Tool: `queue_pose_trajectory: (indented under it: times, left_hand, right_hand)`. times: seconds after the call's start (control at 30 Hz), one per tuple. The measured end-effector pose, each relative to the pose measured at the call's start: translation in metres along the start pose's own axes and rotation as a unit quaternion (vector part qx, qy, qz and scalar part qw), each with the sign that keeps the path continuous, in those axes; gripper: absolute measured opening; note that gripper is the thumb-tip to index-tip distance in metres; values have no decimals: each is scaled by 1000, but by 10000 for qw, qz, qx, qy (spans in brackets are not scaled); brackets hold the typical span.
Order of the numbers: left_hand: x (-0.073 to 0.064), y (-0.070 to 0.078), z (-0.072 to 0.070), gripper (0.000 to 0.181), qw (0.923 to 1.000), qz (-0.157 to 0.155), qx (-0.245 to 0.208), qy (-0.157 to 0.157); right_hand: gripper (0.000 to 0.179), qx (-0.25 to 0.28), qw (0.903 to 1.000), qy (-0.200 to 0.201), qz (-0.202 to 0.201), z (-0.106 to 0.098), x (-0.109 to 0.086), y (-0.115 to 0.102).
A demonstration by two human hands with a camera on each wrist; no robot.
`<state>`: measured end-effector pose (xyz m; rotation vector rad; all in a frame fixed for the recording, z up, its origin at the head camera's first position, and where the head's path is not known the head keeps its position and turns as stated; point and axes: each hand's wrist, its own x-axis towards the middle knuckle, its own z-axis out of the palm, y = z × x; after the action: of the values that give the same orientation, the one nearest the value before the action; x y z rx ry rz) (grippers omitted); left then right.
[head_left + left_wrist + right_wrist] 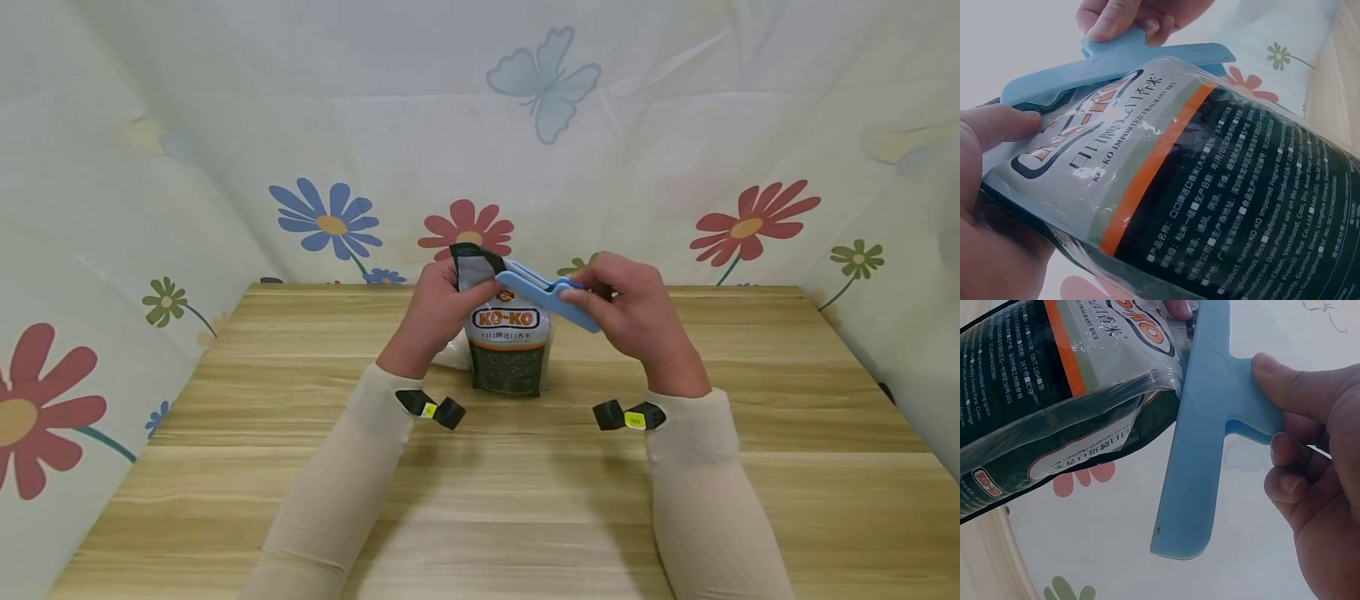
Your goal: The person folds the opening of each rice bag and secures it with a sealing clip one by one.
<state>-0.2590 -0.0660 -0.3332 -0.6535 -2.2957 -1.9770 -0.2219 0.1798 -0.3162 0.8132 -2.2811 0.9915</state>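
A KO-KO rice bag (506, 367), silver above and dark green below with an orange stripe, stands upright over the table. My left hand (438, 317) grips its upper left part, thumb on the front; the left wrist view shows that thumb (1007, 125) beside the logo. A long light-blue bag clip (536, 292) lies slantwise across the top of the bag. With thumb and fingers, my right hand (633, 312) pinches the clip's handle tab (1254, 394). In the right wrist view the clip's lower end sticks out past the bag's edge.
Partly hidden behind the rice bag, a whitish packet (452, 354) lies on the wood-grain table (480, 533). A pale cloth backdrop (420, 125) with printed flowers and a butterfly rises behind the table and along its sides.
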Motion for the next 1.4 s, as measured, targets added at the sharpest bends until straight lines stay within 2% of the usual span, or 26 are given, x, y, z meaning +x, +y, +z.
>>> queue_pose_trajectory:
  times: [0.37, 0.57, 0.9, 1.4]
  left_hand:
    - [0, -1, -1, 23, 9993, 28, 365, -45]
    - [-1, 1, -1, 28, 9979, -125, 622, -104]
    - [-2, 1, -1, 25, 9978, 163, 600, -244]
    - [-3, 2, -1, 25, 9976, 20, 616, -322]
  right_hand:
    - [11, 8, 9999, 84, -138, 2, 1, -3]
    - [12, 24, 9996, 141, -255, 4, 2, -3]
    - [14, 26, 9989, 231, -419, 6, 3, -3]
    - [13, -9, 9982, 283, -521, 6, 4, -6]
